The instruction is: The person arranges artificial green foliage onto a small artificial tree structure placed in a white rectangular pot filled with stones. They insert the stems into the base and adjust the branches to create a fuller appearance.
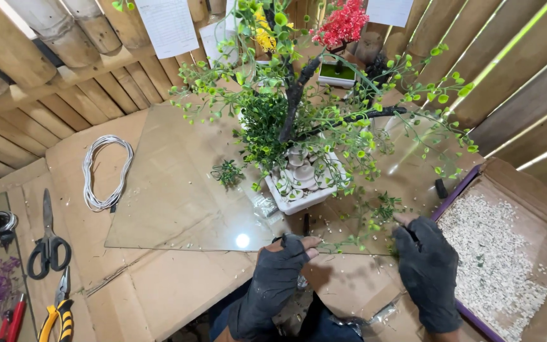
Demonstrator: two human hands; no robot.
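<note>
An artificial tree with green leafy branches and a dark trunk (pixel 292 101) stands in a white square pot (pixel 299 196) filled with pale stones, on a glass sheet (pixel 172 196). My left hand (pixel 276 278), in a dark fingerless glove, rests curled at the glass's near edge, just in front of the pot, holding nothing that I can see. My right hand (pixel 428 266), gloved too, lies flat beside a loose green sprig (pixel 384 209), its index fingertip touching the table near that sprig.
A cardboard box with a purple rim (pixel 451 199) holds white gravel at the right. A white wire coil (pixel 106 171), scissors (pixel 49 244), and yellow-handled pliers (pixel 58 310) lie at the left. A small green sprig (pixel 228 172) sits on the glass. Bamboo walls surround the bench.
</note>
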